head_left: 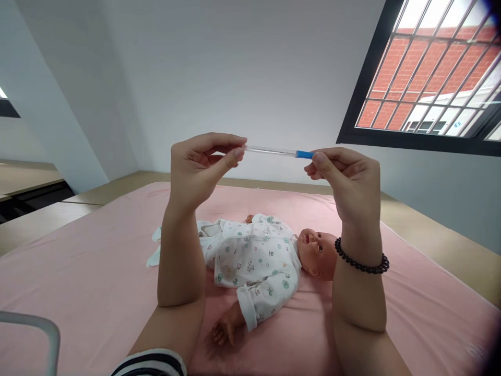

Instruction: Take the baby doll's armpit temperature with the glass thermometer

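Note:
I hold a thin clear tube with a blue end, a thermometer (274, 152), level in front of me with both hands raised. My left hand (201, 162) pinches its clear end between thumb and fingers. My right hand (346, 172) pinches the blue end; a black bead bracelet (362, 262) circles that wrist. Below my arms a baby doll (258, 261) in a white patterned suit lies on its back on a pink sheet (86, 282), head to the right.
The pink sheet covers a wide bed with wooden edging (438, 235) around it. A grey metal rail (39, 326) curves at the lower left. A barred window (434, 73) is at the upper right, a white wall behind.

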Available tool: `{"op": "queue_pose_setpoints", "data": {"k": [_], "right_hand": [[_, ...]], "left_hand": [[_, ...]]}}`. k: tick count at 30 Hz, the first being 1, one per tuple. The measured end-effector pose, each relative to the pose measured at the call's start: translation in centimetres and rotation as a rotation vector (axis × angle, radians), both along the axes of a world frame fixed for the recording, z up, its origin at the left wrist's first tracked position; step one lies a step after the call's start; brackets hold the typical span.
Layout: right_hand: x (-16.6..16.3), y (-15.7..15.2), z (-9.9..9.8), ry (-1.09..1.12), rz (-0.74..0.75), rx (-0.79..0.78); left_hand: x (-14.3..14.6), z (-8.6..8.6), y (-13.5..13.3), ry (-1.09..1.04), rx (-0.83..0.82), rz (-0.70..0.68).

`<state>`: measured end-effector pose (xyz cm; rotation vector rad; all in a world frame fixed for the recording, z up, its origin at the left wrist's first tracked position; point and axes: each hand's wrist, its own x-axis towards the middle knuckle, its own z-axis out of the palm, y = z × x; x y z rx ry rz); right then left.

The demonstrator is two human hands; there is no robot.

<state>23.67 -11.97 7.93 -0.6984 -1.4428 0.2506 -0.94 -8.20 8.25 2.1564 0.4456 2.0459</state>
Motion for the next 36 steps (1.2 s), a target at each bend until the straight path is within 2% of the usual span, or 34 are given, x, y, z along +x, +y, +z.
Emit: {"op": "queue_pose_setpoints", "data": {"k": [3, 10, 16, 19, 36], "right_hand": [[-0.02, -0.18, 0.03, -0.002, 0.009, 0.01], [-0.16, -0.16, 0.04, 0.02, 0.004, 0.015], [0.17, 0.16, -0.11, -0.035, -0.067, 0.022], [0.26, 0.21, -0.13, -0.042, -0.073, 0.023], [-0.15, -0.29, 0.11, -0.001, 0.047, 0.009]], "left_hand": [[0.02, -0.02, 0.16, 0.008, 0.039, -0.008], [-0.23, 0.04, -0.06, 0.069, -0.004, 0.022], [0.02, 0.07, 0.05, 0.056, 0.027, -0.068], [0.16, 0.12, -0.05, 0.052, 0.002, -0.053], [-0.31, -0.1, -0.02, 0.135, 0.011, 0.021]]}}
